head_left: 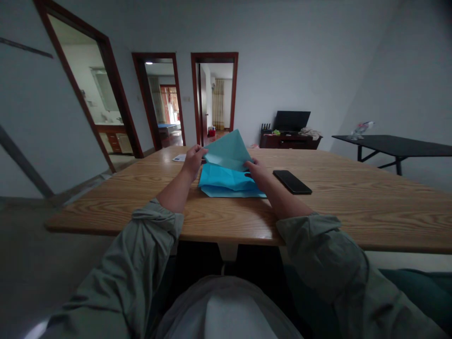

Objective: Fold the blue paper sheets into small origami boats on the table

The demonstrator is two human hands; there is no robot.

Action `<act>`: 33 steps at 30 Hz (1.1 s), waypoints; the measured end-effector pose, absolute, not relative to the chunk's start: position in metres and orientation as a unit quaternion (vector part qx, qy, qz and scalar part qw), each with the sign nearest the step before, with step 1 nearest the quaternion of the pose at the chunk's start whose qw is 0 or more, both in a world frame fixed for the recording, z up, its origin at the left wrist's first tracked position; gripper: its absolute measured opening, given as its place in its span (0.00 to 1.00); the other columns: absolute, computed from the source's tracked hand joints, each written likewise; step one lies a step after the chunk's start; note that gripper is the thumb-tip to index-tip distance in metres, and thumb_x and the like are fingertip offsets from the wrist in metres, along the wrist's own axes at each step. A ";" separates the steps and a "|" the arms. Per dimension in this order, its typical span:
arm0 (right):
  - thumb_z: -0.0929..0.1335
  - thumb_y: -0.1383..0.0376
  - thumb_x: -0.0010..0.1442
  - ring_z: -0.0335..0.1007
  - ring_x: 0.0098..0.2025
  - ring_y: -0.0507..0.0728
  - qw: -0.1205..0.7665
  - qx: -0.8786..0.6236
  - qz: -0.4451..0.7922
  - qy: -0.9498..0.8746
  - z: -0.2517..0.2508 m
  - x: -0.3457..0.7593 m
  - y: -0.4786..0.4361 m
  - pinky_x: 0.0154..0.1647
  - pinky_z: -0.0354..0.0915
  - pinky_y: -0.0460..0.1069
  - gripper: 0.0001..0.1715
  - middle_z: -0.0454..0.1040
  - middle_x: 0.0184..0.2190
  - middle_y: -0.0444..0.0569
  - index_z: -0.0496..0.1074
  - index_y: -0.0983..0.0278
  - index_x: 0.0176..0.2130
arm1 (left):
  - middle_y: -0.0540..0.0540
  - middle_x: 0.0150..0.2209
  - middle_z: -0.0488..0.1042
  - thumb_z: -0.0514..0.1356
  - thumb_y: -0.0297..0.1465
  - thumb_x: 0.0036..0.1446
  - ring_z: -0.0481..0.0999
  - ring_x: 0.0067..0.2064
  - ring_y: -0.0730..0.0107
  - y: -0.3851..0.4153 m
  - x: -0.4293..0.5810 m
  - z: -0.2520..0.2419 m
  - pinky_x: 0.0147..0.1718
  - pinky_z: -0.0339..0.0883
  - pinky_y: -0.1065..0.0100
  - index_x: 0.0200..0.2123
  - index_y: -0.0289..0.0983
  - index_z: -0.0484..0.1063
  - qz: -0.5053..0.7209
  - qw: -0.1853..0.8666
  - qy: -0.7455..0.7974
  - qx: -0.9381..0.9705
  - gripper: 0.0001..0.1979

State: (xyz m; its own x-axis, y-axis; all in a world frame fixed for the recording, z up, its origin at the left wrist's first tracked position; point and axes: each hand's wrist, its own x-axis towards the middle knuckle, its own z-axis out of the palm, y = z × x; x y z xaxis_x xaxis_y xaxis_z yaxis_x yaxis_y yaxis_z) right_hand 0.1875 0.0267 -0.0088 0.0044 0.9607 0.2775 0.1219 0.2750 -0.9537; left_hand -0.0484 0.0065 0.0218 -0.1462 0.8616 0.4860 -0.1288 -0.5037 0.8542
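A creased sheet of blue paper (229, 149) is raised off the table between my two hands, its upper edge coming to a point. My left hand (194, 157) pinches the sheet's left edge. At the lower right corner, my right hand (257, 170) grips the same sheet, with its fingers partly behind the paper. Beneath it lies folded, brighter blue paper (226, 181) on the wooden table (226, 221). Whether the raised sheet and the lower layers are one piece, I cannot tell.
A black phone (292, 182) lies to the right of the paper. Beyond my left hand is a small white card or paper (179, 157). A black folding table (395, 145) stands at the right. Against the far wall, a dark cabinet (271, 141) carries a monitor (292, 121).
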 end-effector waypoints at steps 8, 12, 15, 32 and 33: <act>0.65 0.60 0.47 0.62 0.28 0.53 0.557 -0.477 0.292 -0.614 -0.010 0.190 0.030 0.26 0.64 0.47 0.09 0.66 0.26 0.43 0.64 0.61 0.30 | 0.49 0.23 0.66 0.60 0.40 0.47 0.66 0.24 0.71 0.013 -0.052 0.020 0.20 0.60 0.71 0.26 0.38 0.67 0.643 0.363 0.437 0.513 0.11; 0.63 0.61 0.48 0.60 0.28 0.53 0.557 -0.482 0.230 -0.636 -0.011 0.192 0.033 0.27 0.61 0.47 0.07 0.63 0.23 0.42 0.64 0.62 0.28 | 0.49 0.22 0.66 0.59 0.36 0.45 0.66 0.22 0.70 0.017 -0.053 0.018 0.19 0.58 0.70 0.25 0.37 0.67 0.606 0.365 0.490 0.510 0.08; 0.62 0.63 0.48 0.58 0.28 0.53 0.549 -0.485 0.199 -0.651 -0.008 0.193 0.028 0.27 0.58 0.47 0.05 0.60 0.21 0.41 0.64 0.62 0.27 | 0.48 0.21 0.66 0.58 0.39 0.47 0.67 0.21 0.69 0.018 -0.053 0.017 0.19 0.57 0.70 0.26 0.37 0.68 0.605 0.372 0.496 0.499 0.10; 0.60 0.63 0.50 0.58 0.27 0.52 0.508 -0.434 0.192 -0.719 -0.009 0.191 0.024 0.27 0.55 0.46 0.07 0.63 0.22 0.41 0.64 0.62 0.26 | 0.44 0.22 0.71 0.58 0.45 0.49 0.66 0.20 0.69 0.022 -0.056 0.015 0.20 0.57 0.68 0.24 0.38 0.68 0.599 0.364 0.535 0.472 0.16; 0.60 0.63 0.50 0.58 0.27 0.52 0.499 -0.432 0.182 -0.728 -0.009 0.191 0.023 0.28 0.54 0.46 0.07 0.64 0.23 0.42 0.65 0.62 0.27 | 0.44 0.22 0.71 0.57 0.45 0.50 0.66 0.20 0.68 0.021 -0.056 0.015 0.20 0.57 0.68 0.24 0.38 0.68 0.599 0.365 0.538 0.468 0.16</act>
